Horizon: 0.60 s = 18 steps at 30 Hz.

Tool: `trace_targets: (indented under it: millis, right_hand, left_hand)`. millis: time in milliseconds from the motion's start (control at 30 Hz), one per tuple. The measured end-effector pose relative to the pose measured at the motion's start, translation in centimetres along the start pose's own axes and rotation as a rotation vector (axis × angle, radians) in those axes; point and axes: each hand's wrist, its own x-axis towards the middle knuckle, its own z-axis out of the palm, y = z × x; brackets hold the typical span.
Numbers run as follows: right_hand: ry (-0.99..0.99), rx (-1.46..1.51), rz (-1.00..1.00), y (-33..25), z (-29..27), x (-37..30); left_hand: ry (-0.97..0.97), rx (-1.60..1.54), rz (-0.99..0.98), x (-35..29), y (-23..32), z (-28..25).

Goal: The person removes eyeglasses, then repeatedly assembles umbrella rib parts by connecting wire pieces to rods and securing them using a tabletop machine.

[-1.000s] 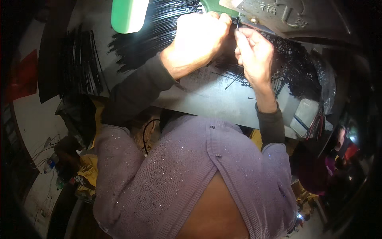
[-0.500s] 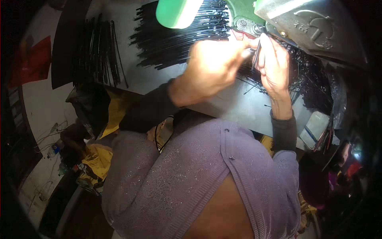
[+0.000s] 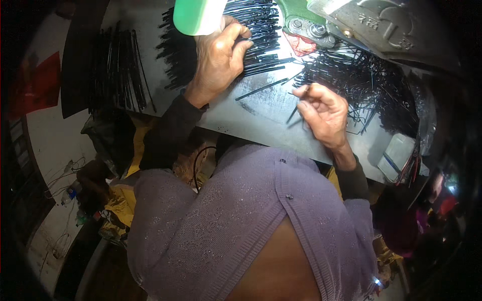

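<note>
My left hand (image 3: 218,62) is over the row of thin black sticks (image 3: 258,30), its fingers curled and thumb near the index finger. Whatever its fingertips may hold is too small to make out. To the right, my right hand (image 3: 326,113) is closed in a pinch just above the metal tabletop. From its fingertips a thin black stick (image 3: 291,116) points down and to the left. Another black stick (image 3: 261,89) lies loose on the tabletop between my hands. Beyond my right hand spreads a tangled heap of black sticks (image 3: 351,70).
A green and white lamp (image 3: 198,15) hangs over my left hand. The green machine base (image 3: 296,11) and its grey metal housing (image 3: 386,25) stand at the back right, beside a red cloth (image 3: 300,44). A clear case (image 3: 396,156) lies right; more sticks (image 3: 118,70) lie left.
My hands were together by the machine. The left has moved left over the row of sticks, and the right has come down and nearer to me. The view has shifted slightly.
</note>
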Motion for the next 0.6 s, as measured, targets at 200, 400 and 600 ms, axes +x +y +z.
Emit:
trace_targets:
  millis: [200,400,600]
  right_hand:
    - [0.065,-0.270,-0.142,0.6,-2.0,-3.0]
    - [-0.278,-1.123,-0.411,-0.1,-2.0,-4.1]
    - [0.067,-0.926,-0.301,-0.2,0.1,-0.7]
  left_hand:
    - [0.089,0.021,0.126,0.8,-0.6,0.4]
    - [0.105,-0.028,0.306,1.9,-0.4,0.3]
    - [-0.112,-0.201,0.064,1.6,4.2,1.5]
